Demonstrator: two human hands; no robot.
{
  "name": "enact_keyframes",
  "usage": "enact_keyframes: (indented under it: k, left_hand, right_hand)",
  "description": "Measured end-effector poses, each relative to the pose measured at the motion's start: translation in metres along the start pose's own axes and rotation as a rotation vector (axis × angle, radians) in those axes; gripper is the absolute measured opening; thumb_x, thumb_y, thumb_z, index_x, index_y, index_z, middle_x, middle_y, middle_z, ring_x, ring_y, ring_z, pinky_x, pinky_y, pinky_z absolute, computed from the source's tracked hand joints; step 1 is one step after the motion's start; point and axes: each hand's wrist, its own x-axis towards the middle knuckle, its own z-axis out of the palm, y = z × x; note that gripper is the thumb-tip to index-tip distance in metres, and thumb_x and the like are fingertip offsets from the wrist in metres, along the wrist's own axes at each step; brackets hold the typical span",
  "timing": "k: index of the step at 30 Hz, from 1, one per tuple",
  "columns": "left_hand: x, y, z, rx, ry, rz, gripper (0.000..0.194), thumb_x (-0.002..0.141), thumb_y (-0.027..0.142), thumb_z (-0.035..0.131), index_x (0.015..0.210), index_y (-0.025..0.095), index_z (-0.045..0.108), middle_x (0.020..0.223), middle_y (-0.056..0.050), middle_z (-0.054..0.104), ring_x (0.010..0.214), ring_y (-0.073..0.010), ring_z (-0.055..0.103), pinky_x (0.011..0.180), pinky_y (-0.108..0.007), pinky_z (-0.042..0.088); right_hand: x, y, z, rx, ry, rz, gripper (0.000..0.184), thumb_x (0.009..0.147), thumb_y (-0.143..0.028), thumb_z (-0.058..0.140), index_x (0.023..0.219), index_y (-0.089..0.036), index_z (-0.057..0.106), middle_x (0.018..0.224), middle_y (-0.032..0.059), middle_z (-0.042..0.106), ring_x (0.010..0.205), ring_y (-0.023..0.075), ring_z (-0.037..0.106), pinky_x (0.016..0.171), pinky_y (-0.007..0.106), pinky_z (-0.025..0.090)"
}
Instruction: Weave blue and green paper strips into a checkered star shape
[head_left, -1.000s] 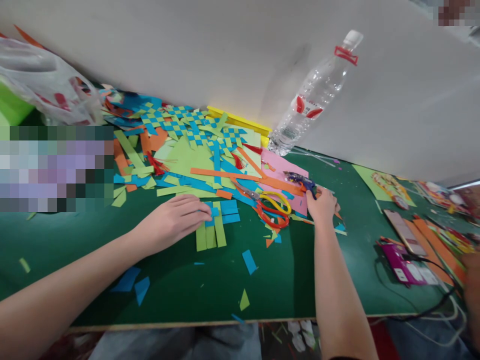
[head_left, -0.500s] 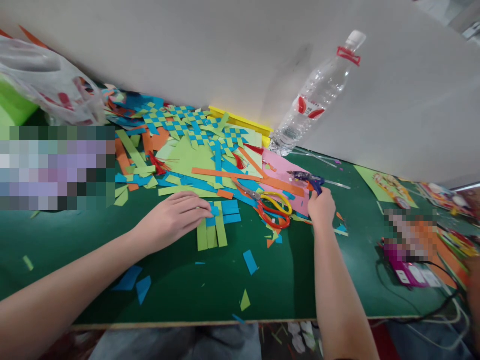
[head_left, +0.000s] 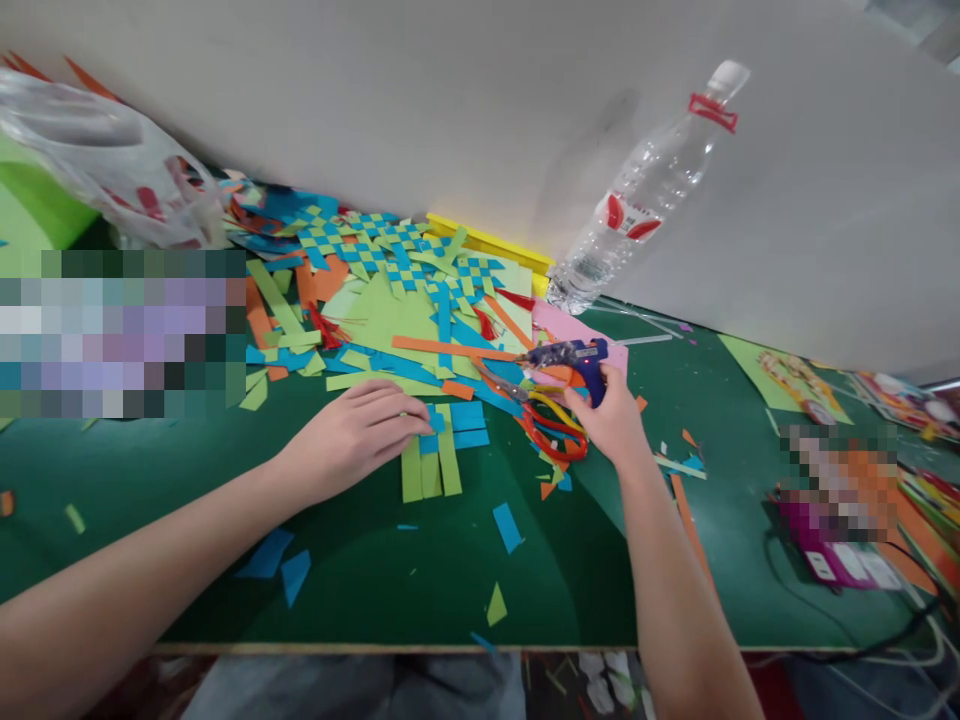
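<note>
My right hand is closed round the handle of a dark blue glue gun, whose nozzle points left over the paper strips. Under the gun lie scissors with red and yellow handles, partly covered by it. My left hand rests at the table's middle, its fingertips pinching the left edge of a small weave of paper strips. Green strips of this weave run toward me and blue ones stick out to the right. My fingers hide its upper left part.
Behind the hands is a heap of blue and green woven paper. A plastic bottle stands by the wall, and a plastic bag sits far left. A purple box with cables is at right. Paper scraps dot the green table.
My right hand has taken up the glue gun from the pink paper and brought it left, over the scissors. My left hand stays on the small weave. The view has shifted slightly.
</note>
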Motion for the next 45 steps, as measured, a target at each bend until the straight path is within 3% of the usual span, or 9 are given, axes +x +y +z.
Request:
enact_keyframes:
  k: [3,9,14,17,45]
  left_hand:
    - [-0.001,-0.001,0.000,-0.004,-0.015,-0.002,0.018,0.086,0.009,0.055,0.101,0.018,0.059,0.104,-0.005,0.065,0.091,-0.0166,0.059,0.090,-0.039,0.045]
    - [0.000,-0.001,0.001,-0.021,0.017,-0.034,0.015,0.087,0.013,0.053,0.097,0.020,0.063,0.101,-0.004,0.067,0.089,-0.0166,0.061,0.088,-0.036,0.045]
    - [0.001,0.001,0.000,-0.031,0.009,-0.061,0.016,0.087,0.014,0.052,0.095,0.021,0.064,0.100,-0.005,0.068,0.089,-0.0173,0.062,0.088,-0.036,0.045]
    - [0.002,0.002,-0.001,-0.026,0.004,-0.058,0.016,0.087,0.014,0.052,0.095,0.020,0.064,0.102,-0.005,0.068,0.090,-0.0174,0.062,0.088,-0.037,0.045]
    - [0.001,0.001,0.000,-0.012,-0.023,-0.061,0.016,0.088,0.015,0.050,0.096,0.020,0.064,0.103,-0.005,0.067,0.090,-0.0172,0.061,0.087,-0.036,0.045]
  right_hand:
    - [-0.008,-0.014,0.002,-0.036,0.008,-0.043,0.065,0.064,-0.052,0.066,0.115,-0.016,0.049,0.106,0.0149,0.064,0.090,0.0306,0.063,0.073,0.043,0.050]
    - [-0.021,-0.031,0.008,-0.203,-0.005,-0.247,0.055,0.074,-0.043,0.058,0.119,-0.013,0.047,0.110,0.0176,0.063,0.088,0.0322,0.064,0.066,0.042,0.051]
    - [-0.026,-0.034,0.011,-0.273,0.047,-0.524,0.047,0.084,-0.036,0.049,0.121,-0.008,0.046,0.108,0.0192,0.062,0.092,0.0305,0.063,0.073,0.042,0.052]
    - [-0.028,-0.035,0.012,-0.290,0.052,-0.600,0.046,0.087,-0.035,0.046,0.124,-0.007,0.045,0.108,0.0190,0.062,0.097,0.0300,0.061,0.077,0.042,0.051]
    - [-0.031,-0.040,0.011,-0.381,-0.027,-0.665,0.042,0.092,-0.028,0.037,0.127,-0.006,0.046,0.113,0.0187,0.062,0.101,0.0283,0.060,0.081,0.041,0.050]
